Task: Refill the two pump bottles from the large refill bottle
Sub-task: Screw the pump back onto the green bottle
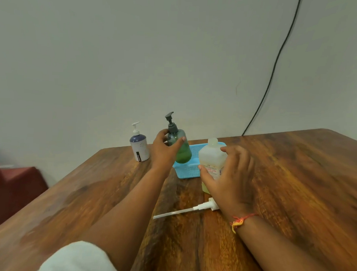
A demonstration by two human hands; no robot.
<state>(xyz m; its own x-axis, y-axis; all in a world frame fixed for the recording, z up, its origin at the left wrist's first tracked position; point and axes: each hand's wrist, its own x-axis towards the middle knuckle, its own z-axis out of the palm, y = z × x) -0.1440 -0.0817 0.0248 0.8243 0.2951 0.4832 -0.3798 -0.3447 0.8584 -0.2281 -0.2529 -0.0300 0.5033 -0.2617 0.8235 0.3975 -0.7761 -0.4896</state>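
A green pump bottle (183, 150) with a dark grey pump stands upright at the near left corner of a blue basket (189, 171); whether it is inside or just before it I cannot tell. My left hand (164, 150) wraps around its upper body. The large translucent refill bottle (211, 159), uncapped and holding yellowish liquid at the bottom, stands on the wooden table (294, 181) in front of the basket. My right hand (231, 174) grips its side. A white pump bottle (140, 146) with a dark top stands to the left. A white pump head with its tube (190, 209) lies on the table near my right wrist.
The table meets a pale wall at the back. A black cable (272, 72) hangs down the wall to the table's far edge. A dark red seat (13, 189) sits beyond the table's left edge.
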